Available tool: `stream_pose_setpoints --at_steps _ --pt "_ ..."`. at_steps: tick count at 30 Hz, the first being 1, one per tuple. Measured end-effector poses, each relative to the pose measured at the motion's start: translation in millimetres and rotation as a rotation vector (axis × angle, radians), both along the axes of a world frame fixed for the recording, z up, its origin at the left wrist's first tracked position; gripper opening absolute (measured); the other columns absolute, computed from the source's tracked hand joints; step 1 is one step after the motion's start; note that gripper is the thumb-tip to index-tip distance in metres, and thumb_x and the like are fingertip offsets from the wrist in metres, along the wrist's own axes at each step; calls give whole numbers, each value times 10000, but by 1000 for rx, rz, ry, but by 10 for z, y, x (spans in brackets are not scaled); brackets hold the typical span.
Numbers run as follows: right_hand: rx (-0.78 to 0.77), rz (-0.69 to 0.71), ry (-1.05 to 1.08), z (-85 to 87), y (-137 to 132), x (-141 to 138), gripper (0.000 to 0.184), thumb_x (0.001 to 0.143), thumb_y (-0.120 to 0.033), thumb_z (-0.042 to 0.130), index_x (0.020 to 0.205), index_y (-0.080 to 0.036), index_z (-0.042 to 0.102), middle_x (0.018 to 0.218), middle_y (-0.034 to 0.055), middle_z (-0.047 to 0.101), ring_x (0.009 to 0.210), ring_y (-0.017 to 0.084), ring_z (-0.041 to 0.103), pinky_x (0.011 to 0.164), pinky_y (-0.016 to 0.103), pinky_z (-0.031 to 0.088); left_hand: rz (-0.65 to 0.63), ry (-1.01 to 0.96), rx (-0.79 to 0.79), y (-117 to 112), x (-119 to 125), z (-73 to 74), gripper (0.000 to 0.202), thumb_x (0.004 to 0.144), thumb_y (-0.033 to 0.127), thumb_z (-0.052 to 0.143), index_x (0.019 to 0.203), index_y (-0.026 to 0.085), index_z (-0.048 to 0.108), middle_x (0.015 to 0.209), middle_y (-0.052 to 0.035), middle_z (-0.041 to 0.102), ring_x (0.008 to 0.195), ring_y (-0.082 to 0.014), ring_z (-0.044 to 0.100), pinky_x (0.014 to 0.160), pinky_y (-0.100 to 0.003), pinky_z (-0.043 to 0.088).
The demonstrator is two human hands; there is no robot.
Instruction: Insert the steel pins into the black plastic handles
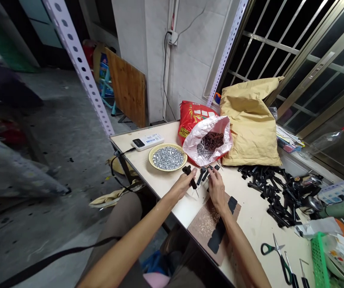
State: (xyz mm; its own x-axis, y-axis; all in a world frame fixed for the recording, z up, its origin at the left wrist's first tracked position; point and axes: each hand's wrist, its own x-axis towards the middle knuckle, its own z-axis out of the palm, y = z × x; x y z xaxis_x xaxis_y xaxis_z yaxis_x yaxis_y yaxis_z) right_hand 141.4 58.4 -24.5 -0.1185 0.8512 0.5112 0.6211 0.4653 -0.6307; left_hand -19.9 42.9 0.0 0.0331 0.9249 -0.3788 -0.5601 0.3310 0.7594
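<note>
My left hand (pixel 183 185) rests on the pale table (pixel 250 212) with its fingers closed on a black plastic piece with a nail (pixel 191 178). Close beside it, my right hand (pixel 216 185) pinches several black pieces (pixel 208 171) between its fingertips. Both hands sit just in front of an open pink-and-white bag of nails (pixel 208 141). A yellow plate of small silver washers (pixel 167 157) stands to the left of the hands.
A heap of black plastic pieces (pixel 275 192) lies to the right. Behind it stands a tan paper sack (pixel 251 122) and a red bag (pixel 191 116). Green-handled scissors (pixel 275 256), a green basket (pixel 320 260) and a white scale (pixel 147 141) are also on the table.
</note>
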Motion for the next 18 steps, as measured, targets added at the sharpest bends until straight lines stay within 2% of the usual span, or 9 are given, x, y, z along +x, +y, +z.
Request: stream_pose_setpoints --at_steps 2,3,6,10,14,18 --pt "279 192 -312 41 -154 41 355 884 -122 444 1168 -245 617 1260 102 571 1047 198 582 879 357 485 -76 -142 -41 -13 -46 75 371 708 458 713 747 98 636 701 -74 665 712 -170 630 682 -263 486" --pt "395 266 -402 67 -216 62 343 891 -124 459 1162 -256 622 1243 95 587 1015 189 594 853 342 499 -140 -213 -60 -26 -54 116 362 745 442 684 777 84 645 719 -91 670 694 -169 631 646 -258 491" --pt "599 358 -516 169 -339 119 312 889 -137 504 1148 -261 628 1173 83 636 1003 187 597 826 334 514 -326 -374 -106 -88 -14 220 386 828 428 587 906 58 662 753 -112 684 617 -151 622 554 -237 493" --pt "675 342 -538 303 -437 143 293 894 -165 512 1142 -272 626 1097 74 673 1017 197 595 799 349 512 -443 -456 -176 -170 123 271 407 870 432 518 966 61 658 666 -67 675 427 -82 538 429 -185 455" --pt "752 359 -542 344 -539 136 290 899 -139 470 1119 -242 629 1049 79 689 987 194 605 812 349 503 -528 -453 -224 -194 229 225 395 857 441 541 919 69 660 566 -25 631 371 -72 509 361 -164 418" --pt "740 363 -588 313 -591 127 282 897 -150 467 1085 -282 632 1072 57 680 1062 206 584 894 393 479 -494 -371 -162 -204 305 155 369 800 464 612 787 98 658 488 12 574 366 -70 491 347 -156 398"
